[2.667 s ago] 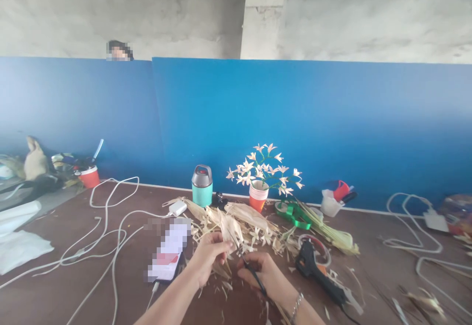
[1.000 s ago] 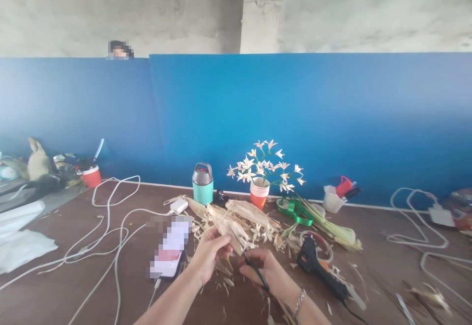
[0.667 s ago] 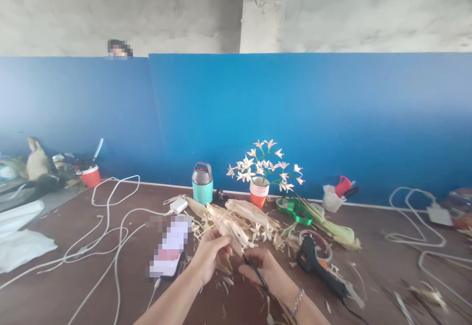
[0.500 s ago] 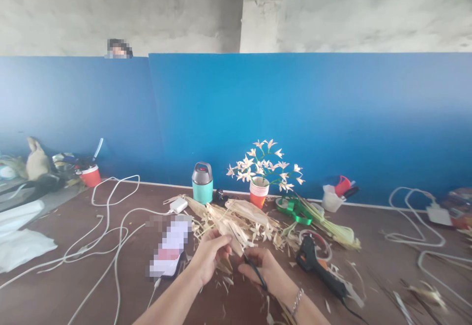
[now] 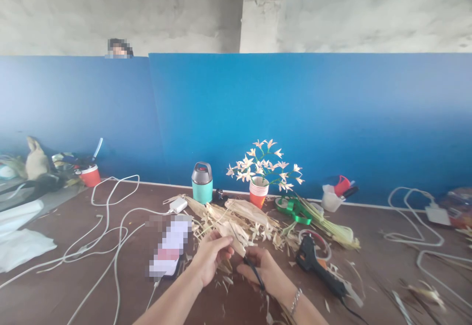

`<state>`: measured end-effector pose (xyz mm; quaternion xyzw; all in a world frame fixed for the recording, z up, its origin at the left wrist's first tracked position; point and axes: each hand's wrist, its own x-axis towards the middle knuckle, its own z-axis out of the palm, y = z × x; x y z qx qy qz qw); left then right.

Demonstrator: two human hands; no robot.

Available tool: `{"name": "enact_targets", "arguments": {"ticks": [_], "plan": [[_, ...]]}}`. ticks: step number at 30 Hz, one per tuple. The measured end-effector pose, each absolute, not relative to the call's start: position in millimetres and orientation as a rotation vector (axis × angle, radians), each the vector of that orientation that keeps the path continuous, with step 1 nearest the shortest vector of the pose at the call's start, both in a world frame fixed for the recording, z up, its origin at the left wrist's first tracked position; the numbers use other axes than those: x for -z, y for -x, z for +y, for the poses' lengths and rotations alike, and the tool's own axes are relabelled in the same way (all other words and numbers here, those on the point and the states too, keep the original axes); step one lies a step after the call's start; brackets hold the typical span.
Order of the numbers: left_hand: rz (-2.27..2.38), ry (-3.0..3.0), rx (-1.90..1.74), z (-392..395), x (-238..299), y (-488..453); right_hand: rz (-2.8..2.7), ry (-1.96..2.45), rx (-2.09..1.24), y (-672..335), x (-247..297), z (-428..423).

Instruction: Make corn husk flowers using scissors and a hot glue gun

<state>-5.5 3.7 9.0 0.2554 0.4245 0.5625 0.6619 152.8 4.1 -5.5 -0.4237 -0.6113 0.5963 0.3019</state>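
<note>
Husk (image 5: 238, 247), clamped in the fingers of the left hand (image 5: 212, 258) short of the desk's (image 5: 241, 303) far edge, could split if the scissors (image 5: 254, 269), gripped by the right hand (image 5: 270, 272), slip.

Bench (image 5: 136, 285): dark brown, scattered with pale scraps (image 5: 228, 280)
Cup stack (image 5: 258, 197): upright near the far edge
Teal flask (image 5: 202, 190): left of the cup stack
Dry husks (image 5: 248, 211): in front of it
Phone (image 5: 171, 246): front-left of it
Glue gun (image 5: 320, 266): front-right of it
</note>
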Motion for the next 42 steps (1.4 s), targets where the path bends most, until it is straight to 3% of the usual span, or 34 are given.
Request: {"name": "enact_targets", "arguments": {"ticks": [16,26,34,42], "plan": [[0.93,-0.596,-1.255,3.7,-7.4,6.9,-1.646,1.109,-1.596,-154.9,7.7,6.1],[0.837,-0.42,-1.454,10.4,-12.9,15.3,-1.523,1.102,-1.575,-158.4,10.3,9.0],[0.923,-0.61,-1.266,3.7,-8.1,6.7,-1.167,0.891,-1.421,-155.0,3.1,9.5],[0.941,-0.671,-1.237,0.6,-8.3,3.6,-1.085,0.943,-1.486,-157.8,2.5,3.4]]}}
